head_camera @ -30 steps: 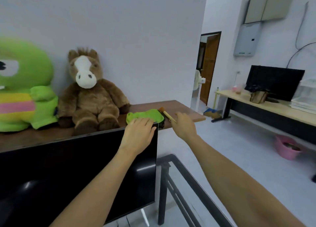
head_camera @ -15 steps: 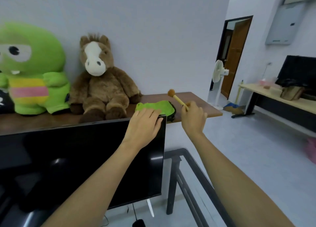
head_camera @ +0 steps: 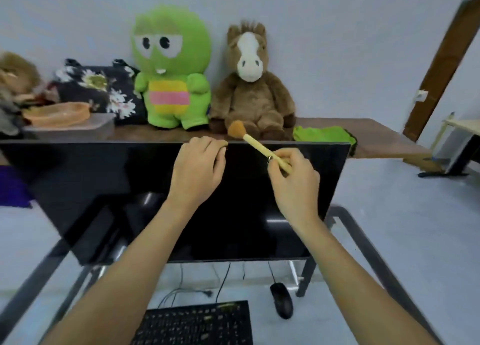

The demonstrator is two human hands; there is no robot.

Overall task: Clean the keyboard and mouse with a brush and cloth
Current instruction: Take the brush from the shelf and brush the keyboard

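My right hand [head_camera: 293, 178] holds a brush [head_camera: 255, 144] by its pale wooden handle, with the orange bristle head tilted up and to the left in front of the monitor's top edge. My left hand [head_camera: 198, 168] hovers beside it with curled fingers and nothing in it. A green cloth [head_camera: 323, 134] lies on the brown shelf behind the monitor, to the right. The black keyboard [head_camera: 197, 324] sits at the bottom of the view on a glass desk. Right of the keyboard is the black mouse [head_camera: 281, 303].
A large dark monitor [head_camera: 109, 188] stands between my hands and the shelf [head_camera: 376, 137]. On the shelf sit a green plush toy [head_camera: 171, 66], a brown plush horse [head_camera: 250, 85], a floral bag [head_camera: 98, 85] and a lidded plastic box [head_camera: 70, 129]. Cables [head_camera: 197, 285] run behind the keyboard.
My view swung left and down, bringing keyboard and mouse into sight. My right hand carried the brush left from the shelf end to the monitor's middle. My left hand came off the green cloth.
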